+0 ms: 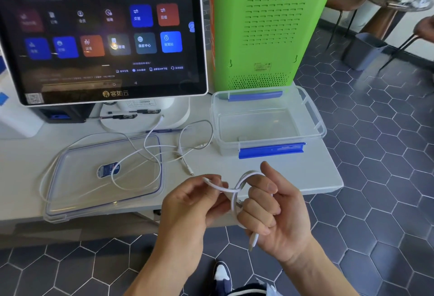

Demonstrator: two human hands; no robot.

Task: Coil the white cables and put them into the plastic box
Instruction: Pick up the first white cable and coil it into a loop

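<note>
White counter (270, 173): your left hand (199, 204) pinches one thin white cable (231, 190), your right hand (274, 206) grips its coil. Beyond the right hand, clear plastic box (312, 117); loose white cables (150, 152) beyond the left.

A floor of dark grey hexagonal tiles with pale grout lines (387, 154) fills the lower and right side of the view. A white flat-topped table (305, 173) stands on it, its front edge running across the middle. At the back of the table sit a large dark touchscreen monitor with a white frame (103, 34) on a white round stand, and beside it a bright green plastic cabinet with rows of vent slots (265, 27). Behind, near a white wall with a dark skirting board, are a grey-blue plastic bin (364, 48) and brown chairs with thin dark legs (345, 4). Daylight falls evenly.
</note>
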